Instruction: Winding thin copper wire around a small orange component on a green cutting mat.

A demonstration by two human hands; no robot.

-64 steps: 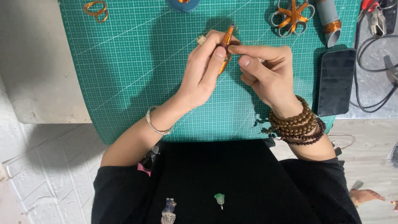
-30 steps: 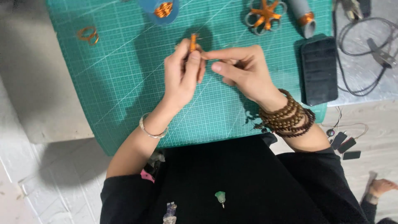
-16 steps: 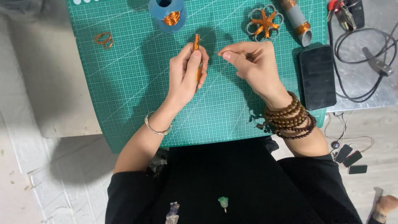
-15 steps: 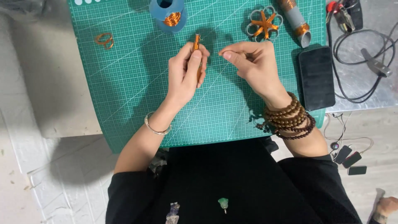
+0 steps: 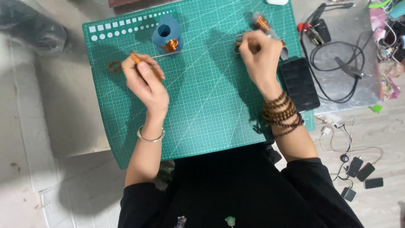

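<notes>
Green and gridded, a cutting mat (image 5: pixel 202 109) covers most of the grey desk (image 5: pixel 63 105) we look down on. Near the mat's far left corner, our left hand (image 5: pixel 145 82) is closed around a thin orange strip of woven wire (image 5: pixel 136 58), pinched between thumb and fingers, one end poking out above the knuckles. Just left of that hand, a small brown wire loop (image 5: pixel 114 66) lies on the mat. A blue spool wound with copper wire (image 5: pixel 165 36) stands close to the mat's far edge, just beyond and to the right of the left hand.

Our right hand (image 5: pixel 261 55) is well apart from the left, over the mat's far right corner, fingers curled down onto orange pieces there; we cannot tell exactly what it grips. A grey tube wrapped with copper wire (image 5: pixel 263 24) lies just beyond its knuckles. Brown wooden bead bracelets (image 5: pixel 280 114) wrap the right wrist, a thin silver bangle (image 5: pixel 150 136) the left. A flat black case (image 5: pixel 299 82) sits at the mat's right edge, with black cables (image 5: pixel 337 71) beyond it.
</notes>
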